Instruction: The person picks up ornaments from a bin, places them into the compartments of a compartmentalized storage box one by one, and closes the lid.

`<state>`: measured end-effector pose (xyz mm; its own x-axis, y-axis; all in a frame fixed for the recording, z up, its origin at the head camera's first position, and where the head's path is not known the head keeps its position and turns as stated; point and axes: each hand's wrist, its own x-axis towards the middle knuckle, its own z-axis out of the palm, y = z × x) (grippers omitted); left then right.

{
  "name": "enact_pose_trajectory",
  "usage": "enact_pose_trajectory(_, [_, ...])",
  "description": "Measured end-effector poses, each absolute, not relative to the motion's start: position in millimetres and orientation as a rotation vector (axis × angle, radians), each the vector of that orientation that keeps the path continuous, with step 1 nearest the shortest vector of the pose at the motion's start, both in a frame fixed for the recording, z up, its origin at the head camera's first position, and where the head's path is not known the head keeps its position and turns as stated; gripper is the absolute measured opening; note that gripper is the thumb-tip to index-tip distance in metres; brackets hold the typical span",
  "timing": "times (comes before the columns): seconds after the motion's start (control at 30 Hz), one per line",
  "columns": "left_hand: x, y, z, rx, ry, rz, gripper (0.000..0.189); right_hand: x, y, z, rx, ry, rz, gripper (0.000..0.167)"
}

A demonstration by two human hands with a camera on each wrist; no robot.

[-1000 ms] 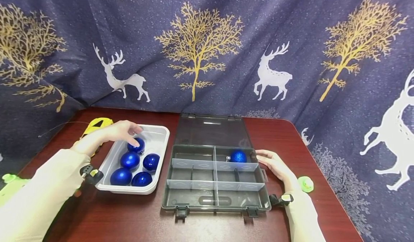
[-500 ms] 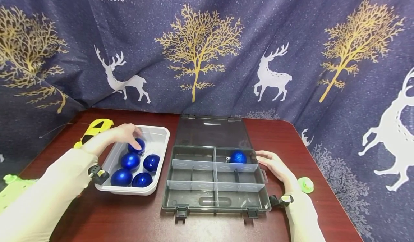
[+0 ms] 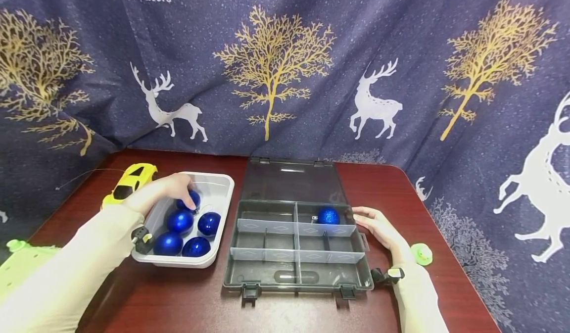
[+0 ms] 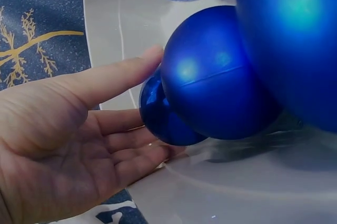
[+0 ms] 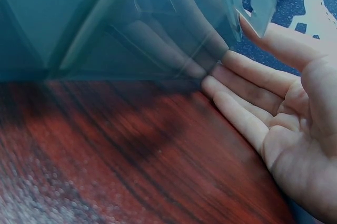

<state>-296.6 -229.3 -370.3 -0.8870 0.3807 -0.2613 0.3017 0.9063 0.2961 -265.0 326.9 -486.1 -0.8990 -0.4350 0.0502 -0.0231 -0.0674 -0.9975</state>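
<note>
My left hand (image 3: 177, 186) reaches into the back of a white tray (image 3: 228, 194). Its thumb and fingers lie around a shiny blue bauble (image 4: 171, 124); in the left wrist view a matte blue bauble (image 4: 216, 71) partly covers it. Several other blue baubles lie in the tray, including a shiny one (image 3: 209, 223). To the right stands an open divided plastic box (image 3: 273, 261), with a glittery blue bauble (image 3: 328, 215) in its back right compartment. My right hand (image 3: 378, 228) touches the box's right side with nearly straight fingers.
The smoky see-through lid (image 3: 291, 182) lies folded back behind the box. A yellow toy car (image 3: 129, 182) sits left of the tray. A green object (image 3: 26, 263) is at the far left, and a small green round thing (image 3: 421, 254) lies beside my right wrist.
My left hand has moved slightly right and lower, and its thumb and fingers have closed in around the rear bauble. My right hand and the box have stayed put.
</note>
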Motion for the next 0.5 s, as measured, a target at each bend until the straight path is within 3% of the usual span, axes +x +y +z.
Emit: enact_pose_trajectory(0.5, [-302.3,-227.7,-376.2,0.534,2.797,0.268,0.054,-264.5,326.5,-485.0,-0.498,1.925,-2.051,0.033])
